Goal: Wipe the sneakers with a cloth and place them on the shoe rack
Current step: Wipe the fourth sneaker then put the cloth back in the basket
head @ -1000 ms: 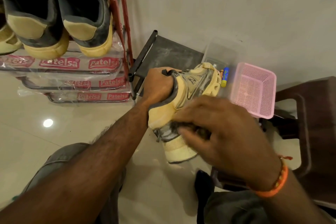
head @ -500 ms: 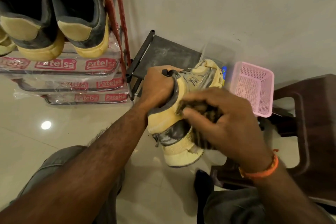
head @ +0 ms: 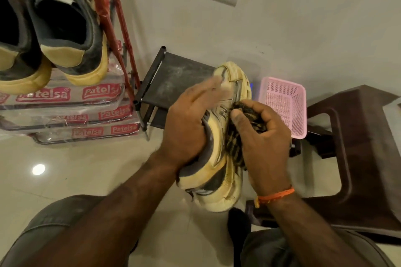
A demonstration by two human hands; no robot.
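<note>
Both hands' grip: left [head: 186, 123] clasps scuffed cream-grey sneaker [head: 219, 171]; right [head: 264, 136] clutches cloth [head: 236, 136].

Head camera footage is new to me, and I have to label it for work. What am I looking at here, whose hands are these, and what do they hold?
The camera sits on a person's head, looking down at their own two bare hands; no machine is involved. The left hand grips a cream and grey sneaker above the floor. The right hand, with an orange wristband, holds a dark cloth against the sneaker's side. At upper left, two more sneakers sit on a shoe rack. A pink basket and a brown stool stand at right.
</note>
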